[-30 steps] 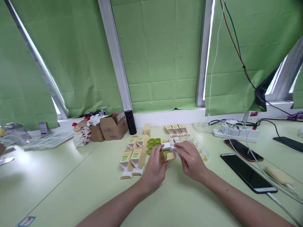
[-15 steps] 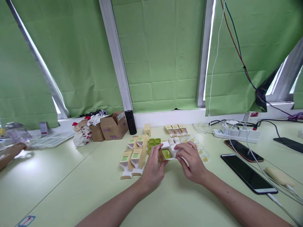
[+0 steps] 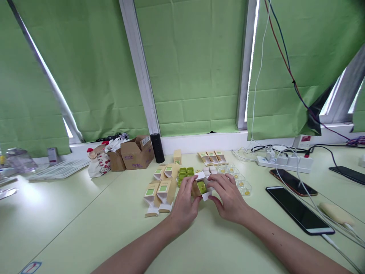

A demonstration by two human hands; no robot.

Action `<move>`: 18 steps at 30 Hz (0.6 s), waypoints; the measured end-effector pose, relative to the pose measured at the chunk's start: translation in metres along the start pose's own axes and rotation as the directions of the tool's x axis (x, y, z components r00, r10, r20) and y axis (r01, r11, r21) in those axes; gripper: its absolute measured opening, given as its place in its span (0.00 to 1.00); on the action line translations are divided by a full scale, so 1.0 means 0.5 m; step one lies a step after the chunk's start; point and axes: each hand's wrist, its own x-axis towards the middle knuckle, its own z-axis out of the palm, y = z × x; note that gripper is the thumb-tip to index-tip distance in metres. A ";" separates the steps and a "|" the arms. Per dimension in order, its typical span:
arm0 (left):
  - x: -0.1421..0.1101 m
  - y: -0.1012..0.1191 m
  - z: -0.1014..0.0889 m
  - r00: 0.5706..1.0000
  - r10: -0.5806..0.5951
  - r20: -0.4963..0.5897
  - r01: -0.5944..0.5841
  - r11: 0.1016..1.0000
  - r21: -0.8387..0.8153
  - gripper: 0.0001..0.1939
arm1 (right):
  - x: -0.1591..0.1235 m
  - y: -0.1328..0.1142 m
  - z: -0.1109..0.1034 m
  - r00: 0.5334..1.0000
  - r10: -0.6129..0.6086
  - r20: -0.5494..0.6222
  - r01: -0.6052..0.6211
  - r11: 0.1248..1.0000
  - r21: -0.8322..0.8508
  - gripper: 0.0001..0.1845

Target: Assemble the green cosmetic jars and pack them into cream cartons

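My left hand (image 3: 185, 201) grips a small open cardboard box (image 3: 195, 188) by its left side, fingers closed round it. Inside sits a green piece (image 3: 202, 186) with a raised round middle. My right hand (image 3: 230, 198) is closed at the box's right side, its fingertips on the white flaps (image 3: 206, 196). Just behind my left hand stand several green square pieces (image 3: 186, 171). To the left, open cardboard boxes (image 3: 164, 188) with green labels lie in two rows. Beyond my right hand are clear plastic cups (image 3: 244, 186) with yellow bits in them, and white pieces (image 3: 209, 170).
More open boxes (image 3: 212, 157) and one closed box (image 3: 177, 156) are farther back. A brown carton (image 3: 137, 154) and a black cylinder (image 3: 157, 147) stand by the window wall. Phones (image 3: 299, 209), cables and a power strip (image 3: 285, 163) occupy the right side.
The box in my hands has tilted slightly, and its lower white flap now points out toward me. Another person's hand at the far left has left the view.
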 end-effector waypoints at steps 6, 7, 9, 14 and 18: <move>0.000 -0.003 0.000 0.999 0.035 0.005 -0.035 0.997 0.074 0.36 | -0.001 0.001 0.004 0.999 0.028 0.022 -0.028 1.000 -0.005 0.20; 0.001 -0.003 0.000 0.999 0.040 0.007 -0.040 0.995 0.093 0.36 | -0.001 0.001 0.003 0.999 0.032 0.028 -0.032 0.999 0.011 0.21; 0.001 -0.004 0.000 0.999 0.054 0.010 -0.054 0.989 0.135 0.35 | 0.000 0.001 0.003 0.999 0.045 0.028 -0.046 0.998 0.051 0.21; -0.003 -0.006 0.004 0.993 0.121 0.014 -0.121 0.961 0.248 0.36 | 0.001 -0.001 0.013 0.991 0.129 -0.043 -0.124 0.987 0.106 0.12; -0.008 -0.009 0.009 0.980 0.194 0.050 -0.200 0.923 0.329 0.38 | 0.003 -0.007 0.031 0.976 0.212 -0.058 -0.209 0.976 0.060 0.07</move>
